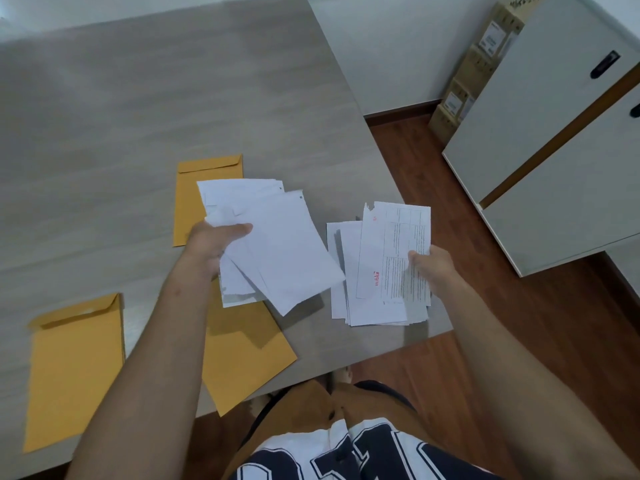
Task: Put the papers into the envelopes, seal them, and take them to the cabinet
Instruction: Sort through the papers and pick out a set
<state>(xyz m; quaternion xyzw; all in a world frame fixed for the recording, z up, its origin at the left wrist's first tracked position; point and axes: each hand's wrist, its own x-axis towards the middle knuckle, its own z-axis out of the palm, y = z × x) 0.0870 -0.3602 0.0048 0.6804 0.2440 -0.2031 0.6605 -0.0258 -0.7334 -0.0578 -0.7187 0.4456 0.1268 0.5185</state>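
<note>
My left hand (211, 245) grips a fanned bundle of white papers (277, 244) above the table. My right hand (433, 268) pinches a printed sheet with red text (394, 251) on top of a pile of white papers (367, 299) that lies near the table's right edge. Three yellow-brown envelopes lie flat on the table: one (194, 188) behind the held bundle, one (74, 368) at the near left, one (242, 355) partly under my left forearm and the bundle. All three have their flaps at the far end.
The grey wood-grain table (156, 98) stretches far and left. A white cabinet with dark handles (554, 140) stands on the wooden floor at the right. Cardboard boxes (481, 64) are stacked against the wall behind it.
</note>
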